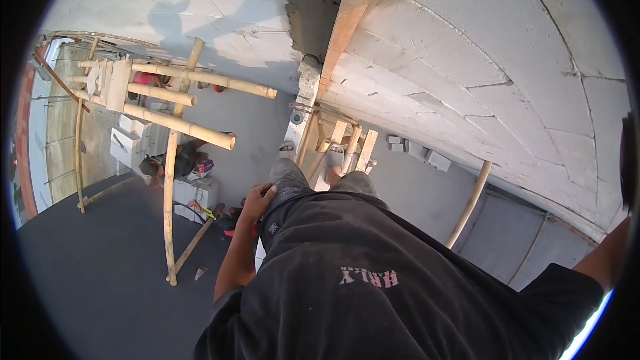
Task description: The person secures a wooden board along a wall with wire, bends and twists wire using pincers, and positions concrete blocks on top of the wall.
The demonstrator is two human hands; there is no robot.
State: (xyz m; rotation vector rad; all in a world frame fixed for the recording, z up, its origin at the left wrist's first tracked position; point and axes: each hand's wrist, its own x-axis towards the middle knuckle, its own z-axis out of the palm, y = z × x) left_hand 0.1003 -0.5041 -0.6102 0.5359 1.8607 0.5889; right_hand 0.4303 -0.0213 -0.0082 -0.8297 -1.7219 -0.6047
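My left hand rests against the left thigh of my grey trousers, its fingers loosely extended with nothing visible in them. My right forearm reaches up to the right edge, where the hand is out of sight. A dark shape stands above that arm, too cut off to name. One sandalled foot is on a narrow concrete wall top. The other foot stands on wooden planks to its right.
Bamboo scaffolding stands at the left, above a grey floor far below. A person is down there beside pale blocks. A wooden beam rises beside the block wall. A bamboo pole leans at the right.
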